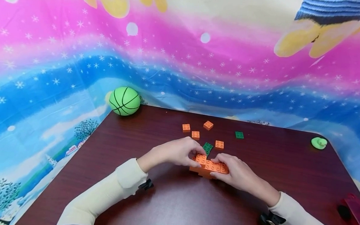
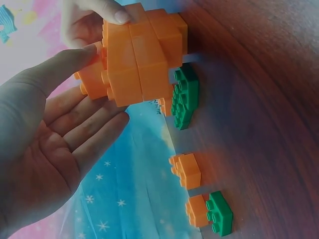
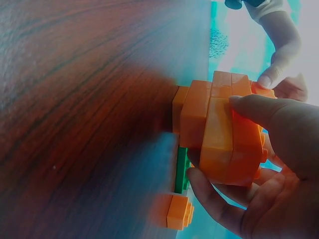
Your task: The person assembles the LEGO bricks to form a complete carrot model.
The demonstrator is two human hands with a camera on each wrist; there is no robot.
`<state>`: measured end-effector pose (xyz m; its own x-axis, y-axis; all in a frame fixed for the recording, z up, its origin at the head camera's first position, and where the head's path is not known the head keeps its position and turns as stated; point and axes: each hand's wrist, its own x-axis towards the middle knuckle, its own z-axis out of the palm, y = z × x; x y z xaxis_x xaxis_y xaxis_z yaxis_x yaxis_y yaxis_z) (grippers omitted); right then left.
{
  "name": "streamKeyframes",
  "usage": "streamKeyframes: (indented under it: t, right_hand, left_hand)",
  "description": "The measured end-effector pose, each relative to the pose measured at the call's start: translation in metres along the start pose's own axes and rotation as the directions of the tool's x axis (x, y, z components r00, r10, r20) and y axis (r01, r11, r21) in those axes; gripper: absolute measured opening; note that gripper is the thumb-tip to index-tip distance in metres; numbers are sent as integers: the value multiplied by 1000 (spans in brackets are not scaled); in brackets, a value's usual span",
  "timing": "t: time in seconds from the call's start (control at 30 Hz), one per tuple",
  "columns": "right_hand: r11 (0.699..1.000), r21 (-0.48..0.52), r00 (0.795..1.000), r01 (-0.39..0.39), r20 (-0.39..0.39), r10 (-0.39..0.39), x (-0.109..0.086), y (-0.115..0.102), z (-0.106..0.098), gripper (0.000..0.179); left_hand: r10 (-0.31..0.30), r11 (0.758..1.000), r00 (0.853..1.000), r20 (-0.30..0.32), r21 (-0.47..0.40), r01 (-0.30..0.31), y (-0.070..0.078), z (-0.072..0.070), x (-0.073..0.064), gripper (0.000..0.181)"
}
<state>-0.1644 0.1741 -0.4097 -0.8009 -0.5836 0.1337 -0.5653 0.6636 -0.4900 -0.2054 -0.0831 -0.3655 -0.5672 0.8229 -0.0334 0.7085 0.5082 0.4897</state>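
Observation:
In the head view an orange toy-brick structure, several layers high and narrower at its base, stands near the middle of the table. My left hand pinches a small square orange brick at the structure's left end, on top. Seen from the left wrist, the thumb presses that brick from one side, and the other fingers lie behind it. My right hand grips the structure's right end, thumb on the near side. In the right wrist view its thumb lies along the stacked bricks.
Behind the structure lie loose orange bricks, a green brick close by and another green brick farther right. A green ball sits at the back left corner, a green toy duck at the back right. A dark red object stands at the right edge.

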Motion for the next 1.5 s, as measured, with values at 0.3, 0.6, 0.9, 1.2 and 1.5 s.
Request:
streamKeyframes:
  t: [0.3,0.6,0.9,1.2,1.5]
  right_hand:
    - [1000,-6,1000,-2,0,2,1,0,0,26]
    - [1000,1,1000,-4,6,4,1,-1,0,26]
    - [1000,8,1000,2,3,-2,1,-1,0,25]
    - [1000,24,1000,-6,8,6,1,-1,1,24]
    - [1000,20,1000,-6,0,6,-1,0,2,25]
  left_hand:
    - [0,1000,1000,-8,17,1,2,0,0,34]
    - [13,999,1000,-12,32,-12,2,2,1,33]
    - [3,1000,1000,-13,14,-3,5,1,1,35]
    - [-28,999,999,-18,35,29,8,2,1,35]
    - [-45,999,999,-23,25,45,11,3,2,33]
